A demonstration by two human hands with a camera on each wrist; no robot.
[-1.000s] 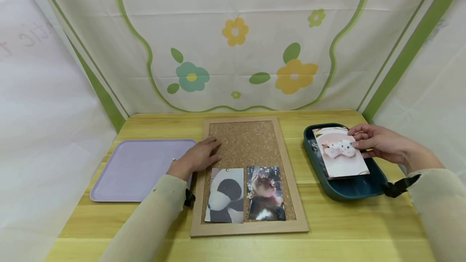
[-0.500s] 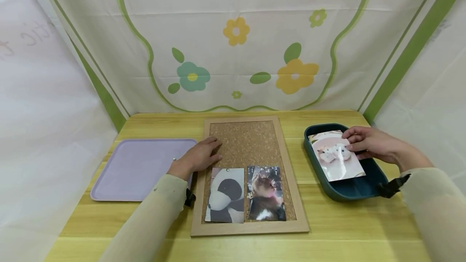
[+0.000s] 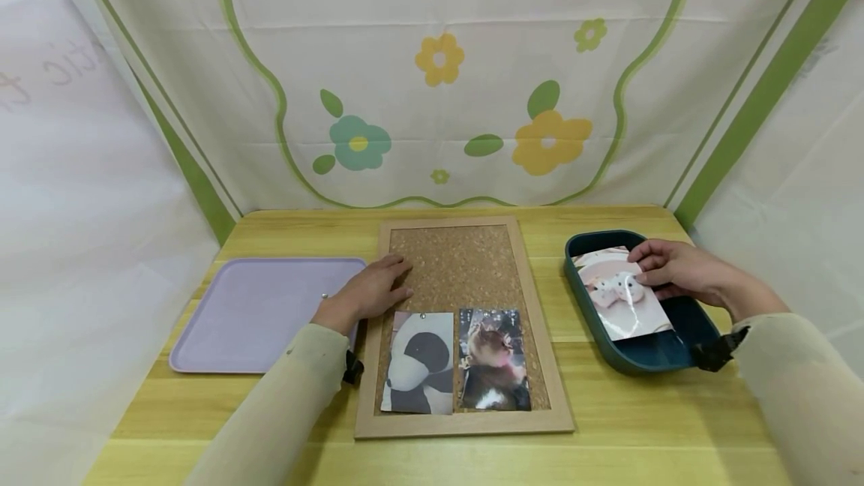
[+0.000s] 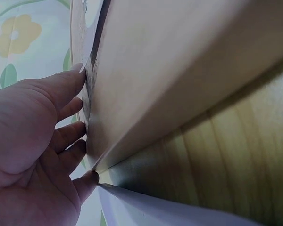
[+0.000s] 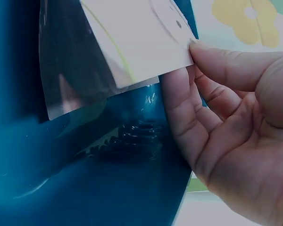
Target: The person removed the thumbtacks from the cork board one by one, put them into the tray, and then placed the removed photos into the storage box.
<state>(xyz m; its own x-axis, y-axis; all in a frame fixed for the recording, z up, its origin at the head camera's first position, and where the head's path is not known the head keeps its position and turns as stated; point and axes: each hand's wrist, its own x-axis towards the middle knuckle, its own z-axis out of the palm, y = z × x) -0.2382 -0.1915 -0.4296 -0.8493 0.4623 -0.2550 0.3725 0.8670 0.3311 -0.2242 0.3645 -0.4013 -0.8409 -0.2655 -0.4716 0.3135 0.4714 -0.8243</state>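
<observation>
My right hand (image 3: 688,274) pinches the edge of a photo (image 3: 624,310) that shows two white hamsters. The photo is over the dark blue bin (image 3: 664,357). In the right wrist view, thumb and fingers hold the photo's corner, and a darker print (image 5: 68,80) lies beside it. My left hand (image 3: 370,289) rests on the left side of a wood-framed corkboard (image 3: 466,265), fingers fairly straight on frame and cork. Two photos are at the board's near end: a panda picture (image 3: 418,366) on the left, a furry animal picture (image 3: 494,366) on the right. Each has a pin at its top.
To the left lies a lilac tray (image 3: 263,313), partly behind the left hand and forearm, with a small pin (image 3: 325,296) near its right side. Everything stands on a wooden table (image 3: 472,463). A flowered cloth (image 3: 439,111) hangs at the back.
My right hand has moved left and slightly inward with the hamster photo, which now sits lower and farther left over the bin. My left hand has stayed on the corkboard.
</observation>
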